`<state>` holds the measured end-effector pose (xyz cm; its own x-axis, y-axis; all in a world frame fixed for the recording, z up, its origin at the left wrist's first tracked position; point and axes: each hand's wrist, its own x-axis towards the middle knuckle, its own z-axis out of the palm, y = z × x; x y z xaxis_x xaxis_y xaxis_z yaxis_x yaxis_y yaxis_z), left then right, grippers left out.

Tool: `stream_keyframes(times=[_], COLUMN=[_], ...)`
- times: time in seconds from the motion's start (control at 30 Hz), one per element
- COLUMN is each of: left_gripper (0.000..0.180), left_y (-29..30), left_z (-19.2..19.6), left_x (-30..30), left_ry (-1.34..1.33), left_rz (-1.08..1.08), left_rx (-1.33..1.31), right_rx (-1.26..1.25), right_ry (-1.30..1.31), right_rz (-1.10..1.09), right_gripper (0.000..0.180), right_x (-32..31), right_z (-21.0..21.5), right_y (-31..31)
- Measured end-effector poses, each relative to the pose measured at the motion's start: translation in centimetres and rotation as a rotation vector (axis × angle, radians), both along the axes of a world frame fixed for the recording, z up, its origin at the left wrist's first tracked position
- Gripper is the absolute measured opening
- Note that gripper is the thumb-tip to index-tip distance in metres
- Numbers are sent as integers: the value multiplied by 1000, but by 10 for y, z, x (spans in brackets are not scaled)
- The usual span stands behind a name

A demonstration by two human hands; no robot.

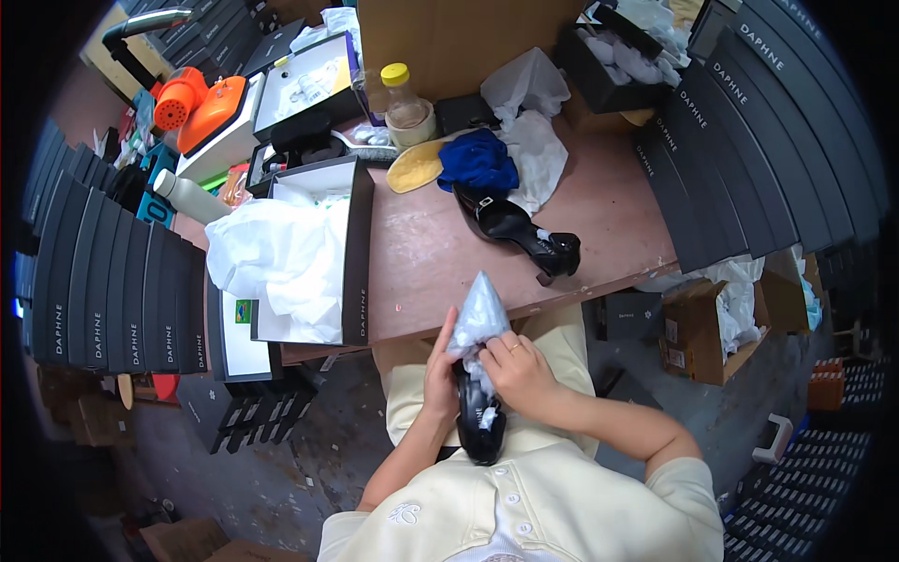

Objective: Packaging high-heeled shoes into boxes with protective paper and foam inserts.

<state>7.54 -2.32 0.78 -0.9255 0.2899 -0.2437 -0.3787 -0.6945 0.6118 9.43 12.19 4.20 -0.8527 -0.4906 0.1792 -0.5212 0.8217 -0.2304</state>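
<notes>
A black heeled shoe (479,423) is held above my lap at the table's front edge, heel end toward me. Translucent, crinkled plastic wrap (481,314) covers its pointed toe. My left hand (440,375) grips the shoe along its left side, fingers laid up against the wrapped toe. With bent fingers my right hand (517,373) pinches the gathered plastic at the shoe's opening; the fingertips are partly hidden. Beyond them, on the table, its matching black shoe (510,225) with a buckle lies on its side, heel to the right.
An open shoebox (359,253) with white tissue paper (281,267) stands left on the table (412,295). Behind lie a blue cloth (478,161), a yellow-capped bottle (398,89) and crumpled white paper (538,159). Dark shoebox stacks (749,140) flank both sides; a cardboard carton (698,342) sits right.
</notes>
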Motion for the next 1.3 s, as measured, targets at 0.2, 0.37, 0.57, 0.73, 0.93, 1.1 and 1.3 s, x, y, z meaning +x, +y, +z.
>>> stream_keyframes(times=[0.2, 0.37, 0.57, 0.73, 0.93, 1.1, 1.3], left_gripper=[67, 60, 59, 66, 81, 65, 39], left_y=[8, 18, 10, -9, -42, -60, 3], left_z=[1, 5, 12, 53, 51, -1, 48], left_x=[3, 1, -7, -51, -68, -79, -31], left_ry=[17, 92, 53, 82, 161, 42, 1523], left_rz=[-18, -23, 132, 283, 213, 450, 334], left_rx=[-298, -377, -439, -448, -483, -599, -996], right_rx=[-191, -210, 54, 95, 26, 144, 276], right_ry=[43, 289, 245, 362, 60, -260, -456], right_rz=[20, -32, -51, -99, -125, 82, 288], right_gripper=[28, 38, 38, 37, 49, 33, 51], right_x=[5, -34, -75, -140, -213, -226, -205], right_z=[11, 12, 4, 8, 53, 99, 9], right_y=[13, 16, -20, -62, -64, 5, 68])
